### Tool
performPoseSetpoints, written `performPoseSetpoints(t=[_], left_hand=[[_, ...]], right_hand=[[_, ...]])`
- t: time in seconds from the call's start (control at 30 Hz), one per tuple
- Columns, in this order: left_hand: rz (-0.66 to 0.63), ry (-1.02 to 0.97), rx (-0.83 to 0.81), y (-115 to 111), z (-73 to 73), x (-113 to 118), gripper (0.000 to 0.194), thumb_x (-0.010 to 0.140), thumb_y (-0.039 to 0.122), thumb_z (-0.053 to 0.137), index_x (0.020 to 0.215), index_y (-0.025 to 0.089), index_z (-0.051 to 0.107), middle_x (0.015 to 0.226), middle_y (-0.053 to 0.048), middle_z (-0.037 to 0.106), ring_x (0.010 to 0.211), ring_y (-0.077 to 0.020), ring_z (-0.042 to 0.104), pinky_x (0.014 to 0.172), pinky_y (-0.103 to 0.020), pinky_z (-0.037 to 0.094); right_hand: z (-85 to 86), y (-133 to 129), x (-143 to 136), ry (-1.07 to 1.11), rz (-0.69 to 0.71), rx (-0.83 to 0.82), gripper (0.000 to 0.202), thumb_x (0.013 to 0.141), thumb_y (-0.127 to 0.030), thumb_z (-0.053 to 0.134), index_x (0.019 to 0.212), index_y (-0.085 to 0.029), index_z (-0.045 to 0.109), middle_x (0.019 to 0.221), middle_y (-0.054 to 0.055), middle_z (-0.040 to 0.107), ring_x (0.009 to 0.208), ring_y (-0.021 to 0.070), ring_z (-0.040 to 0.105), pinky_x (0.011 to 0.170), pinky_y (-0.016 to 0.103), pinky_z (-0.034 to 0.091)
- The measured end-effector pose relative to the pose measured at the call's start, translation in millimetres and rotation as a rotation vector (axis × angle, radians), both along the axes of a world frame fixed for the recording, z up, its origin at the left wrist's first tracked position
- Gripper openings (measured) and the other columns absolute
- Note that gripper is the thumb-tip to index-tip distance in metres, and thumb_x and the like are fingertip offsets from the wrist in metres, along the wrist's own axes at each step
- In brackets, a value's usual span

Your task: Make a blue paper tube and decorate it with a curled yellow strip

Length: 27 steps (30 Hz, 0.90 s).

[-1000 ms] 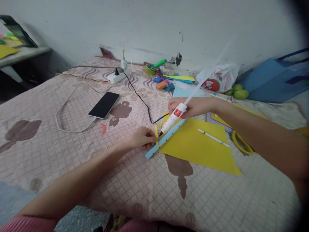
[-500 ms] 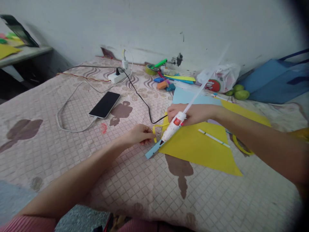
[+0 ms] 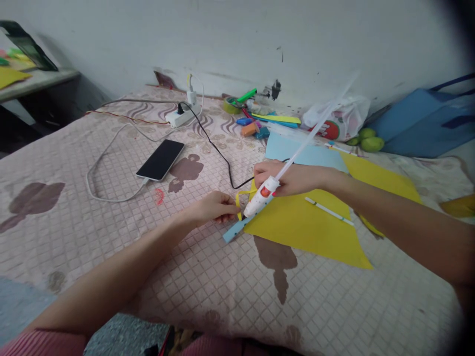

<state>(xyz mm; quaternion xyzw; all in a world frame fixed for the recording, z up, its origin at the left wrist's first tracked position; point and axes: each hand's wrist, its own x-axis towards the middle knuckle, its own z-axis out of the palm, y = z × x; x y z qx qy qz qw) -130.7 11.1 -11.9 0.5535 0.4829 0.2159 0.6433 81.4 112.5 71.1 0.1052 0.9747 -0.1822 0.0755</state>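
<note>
A thin yellow strip is pinched between the fingers of my left hand. My right hand is closed round a white glue gun, which has a long clear glue stick rising from its back. The gun's dark nozzle points down at the yellow strip, just above a narrow light blue strip. That blue strip lies partly on the cloth and reaches to the edge of a yellow sheet. On the sheet rests a thin white strip.
A phone with a white cable lies on the left. Behind are a power strip, clay blocks, a light blue sheet, a plastic bag, green fruit and a blue bag.
My right hand has moved slightly left with the glue gun, bringing its nozzle closer to my left fingers and the yellow strip. My left hand has hardly moved.
</note>
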Motion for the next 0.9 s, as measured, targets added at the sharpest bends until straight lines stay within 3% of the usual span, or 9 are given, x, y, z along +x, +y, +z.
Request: performPoseSetpoints(t=[0.37, 0.67, 0.9], left_hand=[[0.01, -0.01, -0.015, -1, 2.4, 1, 0.021, 0.073, 0.033, 0.062, 0.065, 0.014, 0.057, 0.053, 0.004, 0.052, 0.042, -0.0037, 0.043, 0.042, -0.017, 0.034], [-0.016, -0.009, -0.028, -2, -1.2, 4, 0.03, 0.073, 0.042, 0.063, 0.065, 0.014, 0.057, 0.054, 0.003, 0.053, 0.041, -0.003, 0.043, 0.04, -0.016, 0.033], [-0.02, 0.018, 0.005, -2, -4.4, 6, 0.027, 0.074, 0.039, 0.061, 0.067, 0.014, 0.057, 0.053, 0.003, 0.054, 0.04, -0.0035, 0.044, 0.04, -0.016, 0.034]], right_hand=[[0.2, 0, 3, -0.008, -0.015, 0.008, 0.008, 0.072, -0.014, 0.054, 0.078, -0.019, 0.052, 0.087, 0.002, 0.044, 0.078, 0.0155, 0.045, 0.07, 0.027, 0.034], [11.7, 4, 9, 0.007, -0.084, -0.133, 0.011, 0.074, -0.013, 0.052, 0.083, -0.018, 0.055, 0.09, 0.003, 0.047, 0.08, 0.0157, 0.046, 0.074, 0.027, 0.037], [12.3, 8, 11, 0.038, -0.131, -0.189, 0.011, 0.073, -0.017, 0.054, 0.084, -0.019, 0.055, 0.092, 0.003, 0.048, 0.077, 0.0151, 0.046, 0.072, 0.026, 0.038]])
